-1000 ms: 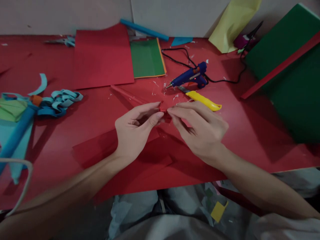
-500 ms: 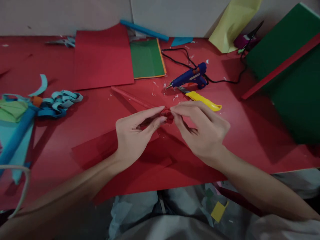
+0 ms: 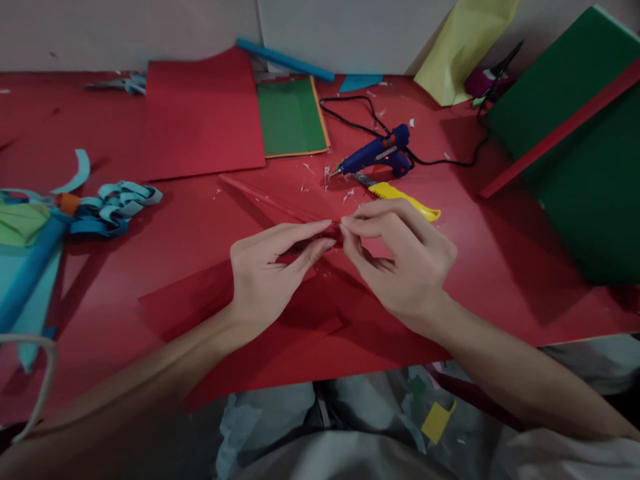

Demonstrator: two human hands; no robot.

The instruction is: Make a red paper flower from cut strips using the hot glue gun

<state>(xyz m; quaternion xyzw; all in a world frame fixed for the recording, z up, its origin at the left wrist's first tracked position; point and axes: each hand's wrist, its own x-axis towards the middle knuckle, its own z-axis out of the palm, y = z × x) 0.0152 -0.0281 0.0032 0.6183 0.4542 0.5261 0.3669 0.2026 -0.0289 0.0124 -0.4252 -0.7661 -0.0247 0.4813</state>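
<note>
Near the middle of the table, my left hand [image 3: 267, 273] pinches a small folded piece of red paper [image 3: 335, 232] between thumb and fingers. The fingertips of my right hand [image 3: 407, 260] are closed on the right end of the same piece. A thin rolled red paper stick [image 3: 267, 198] slants up and left from behind my left fingers; whether it joins the piece is hidden. Red paper sheets [image 3: 300, 347] lie beneath my wrists. Just beyond my right hand are a yellow-handled cutter [image 3: 407, 200] and a blue hot glue gun [image 3: 375, 155].
To the left lies a blue paper craft [image 3: 37, 267] with curled loops. Scissors [image 3: 120, 83], a red sheet [image 3: 205, 120], a green sheet [image 3: 293, 119] and a blue paper tube [image 3: 285, 60] lie along the back. A green board [image 3: 590, 187] leans at right. The black cord [image 3: 463, 163] trails rightward.
My fingertips have closed in further around the small red paper piece, so less of it shows. The whole view has shifted very slightly; the tools on the table stay in place.
</note>
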